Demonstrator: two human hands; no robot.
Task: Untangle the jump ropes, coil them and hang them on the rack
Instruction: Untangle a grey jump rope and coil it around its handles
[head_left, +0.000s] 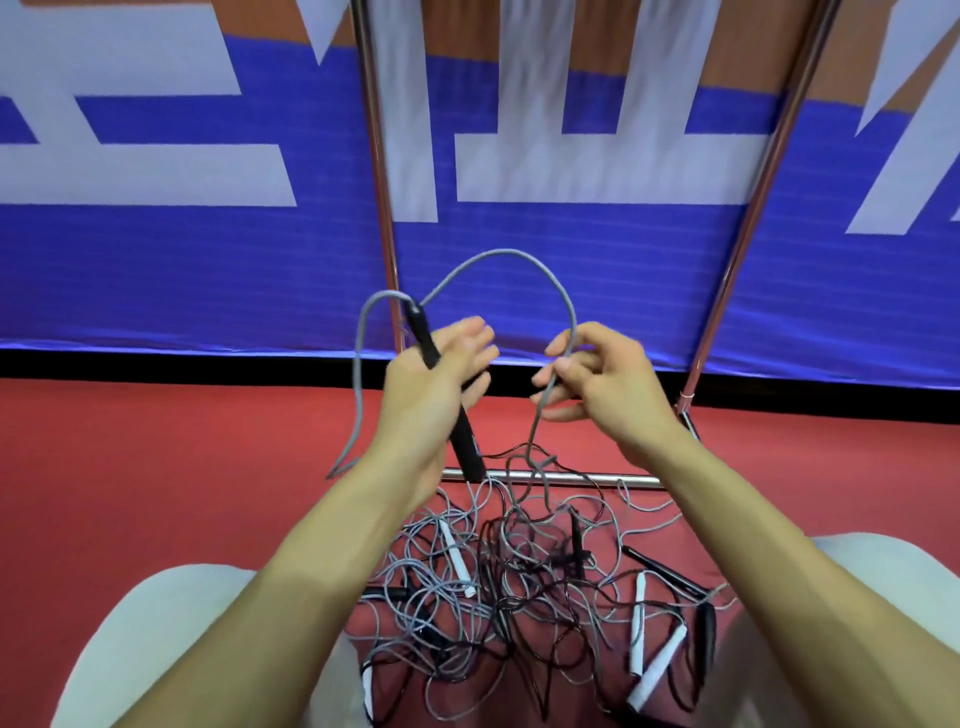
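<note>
My left hand (441, 374) grips a long black jump-rope handle (422, 332), which sticks out above and below the fist. A grey rope (511, 253) leaves the handle's top and arcs over to my right hand (597, 379), which pinches it between thumb and fingers. From there the rope drops into a tangled pile of grey and black ropes (519, 587) on the red floor between my knees. A second strand of grey rope hangs in a loop to the left of my left wrist. White handles (457, 558) and black handles (657, 564) lie in the pile.
The metal rack stands just behind the pile: a left upright (376, 171), a right upright (753, 208) and a low crossbar (597, 477). A blue banner with white shapes (208, 270) covers the wall behind it. My knees (171, 623) flank the pile.
</note>
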